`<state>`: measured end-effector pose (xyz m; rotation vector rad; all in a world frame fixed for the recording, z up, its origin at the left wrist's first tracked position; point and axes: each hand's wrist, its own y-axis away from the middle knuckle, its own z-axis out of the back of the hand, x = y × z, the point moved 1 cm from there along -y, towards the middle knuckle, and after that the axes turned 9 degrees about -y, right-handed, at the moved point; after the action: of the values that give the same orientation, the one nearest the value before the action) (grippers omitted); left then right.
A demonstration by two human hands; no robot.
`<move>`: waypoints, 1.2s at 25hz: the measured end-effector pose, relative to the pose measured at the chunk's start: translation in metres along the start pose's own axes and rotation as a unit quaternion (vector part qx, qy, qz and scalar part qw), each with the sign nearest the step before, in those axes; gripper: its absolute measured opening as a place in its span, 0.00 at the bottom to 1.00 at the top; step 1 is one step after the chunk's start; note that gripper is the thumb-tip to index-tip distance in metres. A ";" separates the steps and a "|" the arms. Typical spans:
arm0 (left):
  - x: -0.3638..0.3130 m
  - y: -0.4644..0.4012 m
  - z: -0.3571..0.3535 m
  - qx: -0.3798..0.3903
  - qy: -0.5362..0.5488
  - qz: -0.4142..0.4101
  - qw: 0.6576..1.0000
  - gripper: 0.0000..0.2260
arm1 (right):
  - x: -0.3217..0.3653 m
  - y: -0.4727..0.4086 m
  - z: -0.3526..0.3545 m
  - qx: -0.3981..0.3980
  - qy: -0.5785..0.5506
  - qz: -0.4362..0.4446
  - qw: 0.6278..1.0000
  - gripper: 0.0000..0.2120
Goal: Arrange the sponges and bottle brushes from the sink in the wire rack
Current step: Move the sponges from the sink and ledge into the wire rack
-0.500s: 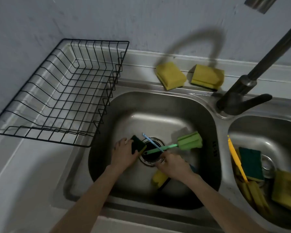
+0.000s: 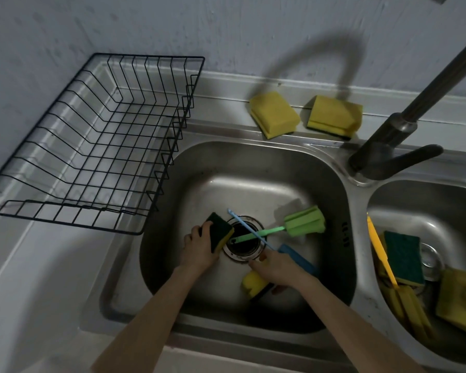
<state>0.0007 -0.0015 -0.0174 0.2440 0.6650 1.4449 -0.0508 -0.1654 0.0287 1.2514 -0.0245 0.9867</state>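
A black wire rack [image 2: 92,141] is sitting on the desk [image 2: 38,292] at far left, holding nothing yet, close beside the left sink basin [image 2: 253,162] for short transfers. In that basin the left hand [image 2: 199,246] is gripping a green-and-yellow sponge [image 2: 220,232] by its edges, likely to lift it rackward. The right hand [image 2: 273,267] is curling over a blue bottle brush [image 2: 269,244] lying crossed with a green bottle brush [image 2: 288,227] above the drain; whether it is gripping is unclear. A yellow sponge [image 2: 254,285] is lying under its wrist. Two yellow sponges [image 2: 275,114] are resting on the back ledge; more are filling the right basin [image 2: 428,200]. No readable writing is showing.
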 end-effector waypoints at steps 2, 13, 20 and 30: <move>-0.001 0.000 0.001 0.010 0.001 0.003 1.000 0.29 | 0.000 0.001 0.001 -0.006 0.002 -0.002 1.000 0.15; -0.006 0.013 0.013 0.018 0.051 0.023 0.998 0.32 | 0.002 0.015 0.017 -0.058 -0.068 0.017 0.996 0.29; -0.023 0.028 0.026 -0.034 0.078 -0.017 0.996 0.31 | 0.005 0.032 0.034 -0.184 -0.192 0.063 0.962 0.25; -0.037 0.051 0.040 -0.123 0.193 -0.012 0.973 0.30 | 0.017 0.045 0.026 -0.192 -0.405 0.157 0.880 0.21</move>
<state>-0.0188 -0.0210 0.0519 -0.2451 0.7889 1.5494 -0.0567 -0.1766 0.0821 1.2206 -1.0581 0.6133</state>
